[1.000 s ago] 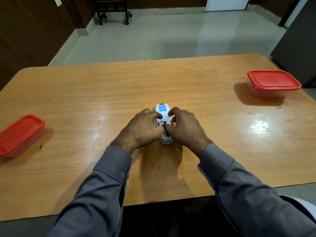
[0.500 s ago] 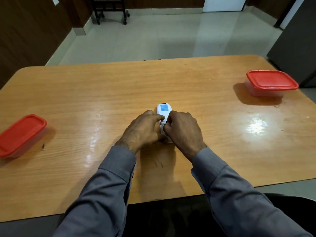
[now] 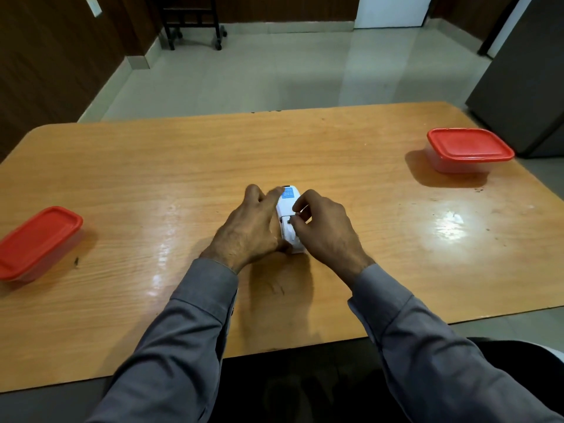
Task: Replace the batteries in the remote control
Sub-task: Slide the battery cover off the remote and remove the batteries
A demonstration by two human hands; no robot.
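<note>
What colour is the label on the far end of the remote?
Blue, on the white remote; seen in the head view.

This looks like a plain office or meeting room. A large wood-laminate worktop (image 3: 335,141) fills the middle. Dark wood panelling (image 3: 45,56) lines the wall at 10 o'clock above pale floor tiles (image 3: 274,71). A black wheeled stand (image 3: 192,22) sits at 11 o'clock, a grey metal cabinet (image 3: 525,80) at 2 o'clock.

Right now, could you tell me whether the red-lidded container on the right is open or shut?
Shut: the red lid lies flat over the container.
</note>
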